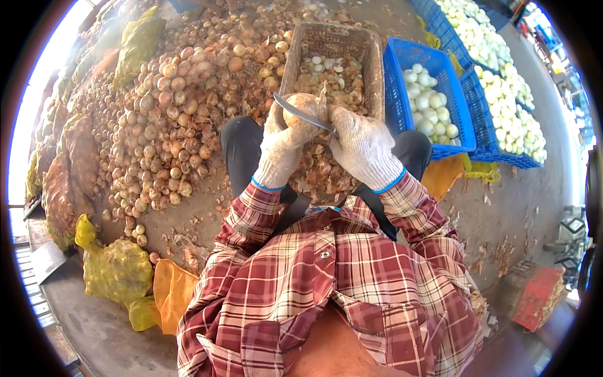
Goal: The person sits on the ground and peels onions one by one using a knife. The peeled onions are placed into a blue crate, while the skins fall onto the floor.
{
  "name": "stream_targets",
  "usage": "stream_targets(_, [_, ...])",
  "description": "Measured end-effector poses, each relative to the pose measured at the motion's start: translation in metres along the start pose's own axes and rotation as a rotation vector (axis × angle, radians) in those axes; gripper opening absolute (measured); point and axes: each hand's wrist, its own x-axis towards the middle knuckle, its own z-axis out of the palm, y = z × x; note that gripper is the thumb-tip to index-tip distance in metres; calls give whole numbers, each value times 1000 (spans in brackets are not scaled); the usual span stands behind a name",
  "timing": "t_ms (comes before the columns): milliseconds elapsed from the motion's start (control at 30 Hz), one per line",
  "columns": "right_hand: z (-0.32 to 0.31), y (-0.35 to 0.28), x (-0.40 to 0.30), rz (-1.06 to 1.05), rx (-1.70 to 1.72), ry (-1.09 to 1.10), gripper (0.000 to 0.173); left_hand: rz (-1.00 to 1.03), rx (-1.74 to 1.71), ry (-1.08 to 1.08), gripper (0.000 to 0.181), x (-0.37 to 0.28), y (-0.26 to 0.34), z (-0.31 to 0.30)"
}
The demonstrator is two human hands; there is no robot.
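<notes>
My left hand, in a white knit glove, holds an unpeeled onion with a dry stem pointing up. In my gloved right hand is a knife, its handle hidden by the fingers. The curved knife blade lies across the near side of the onion. Both hands are above my lap, between my knees. Just beyond them stands a dirty plastic crate with onion skins and some pale onion pieces inside. A blue plastic crate with peeled white onions is to its right.
A large heap of unpeeled onions spreads over the floor at left, with filled mesh sacks around it. More blue crates full of peeled onions stand at the upper right. A red crate is at the lower right. Loose skins litter the concrete floor.
</notes>
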Motion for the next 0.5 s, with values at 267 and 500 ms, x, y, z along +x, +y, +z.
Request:
stream_targets(267, [14,23,-19,173,27,-154,23,-34,-93,17,64,-7,-2,-4])
stream_targets(500, [25,34,-7,116,24,-46,15,-180,1,-79,59,3,-4,-3])
